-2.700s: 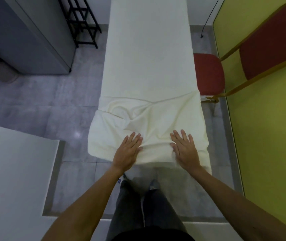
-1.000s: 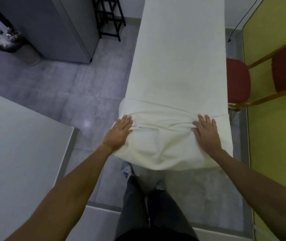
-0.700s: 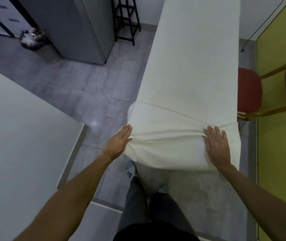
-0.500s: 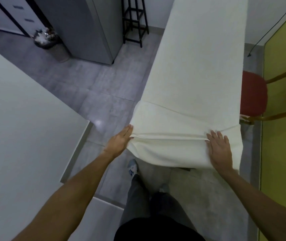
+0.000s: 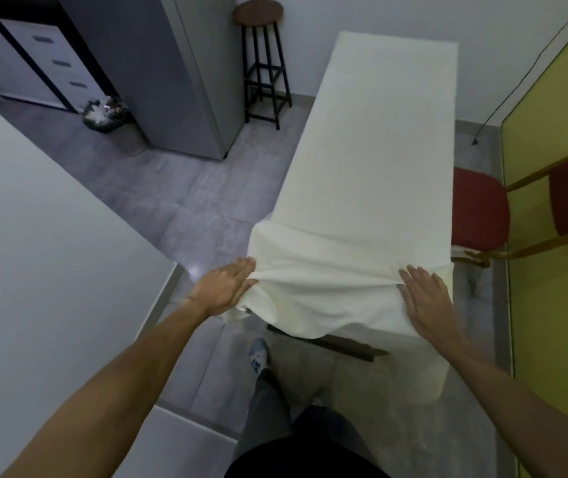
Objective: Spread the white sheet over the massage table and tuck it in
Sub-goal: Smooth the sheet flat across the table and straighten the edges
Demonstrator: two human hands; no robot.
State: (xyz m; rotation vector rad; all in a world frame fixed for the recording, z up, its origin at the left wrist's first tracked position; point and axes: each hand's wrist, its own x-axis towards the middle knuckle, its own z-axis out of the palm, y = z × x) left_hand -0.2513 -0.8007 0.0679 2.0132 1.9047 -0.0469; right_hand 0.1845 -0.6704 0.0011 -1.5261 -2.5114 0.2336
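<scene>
**Sheet pressed at the near end of the massage table**

The massage table [image 5: 324,343] runs from near to far through the middle of the room, almost wholly covered by the white sheet [image 5: 372,160], which lies smooth along its length and bunches into folds at the near end, hanging over the edge there. A red chair [image 5: 479,208] stands just right of the table against a yellow wall [image 5: 558,305]. A tall grey cabinet [image 5: 172,63] and a black stool [image 5: 262,63] stand at the far left.

The left hand [image 5: 224,288] is flat, fingers together, pushing against the sheet's near left corner. The right hand [image 5: 425,298] lies open, fingers slightly spread, palm down on the sheet near the right edge. Neither grips the cloth.
</scene>
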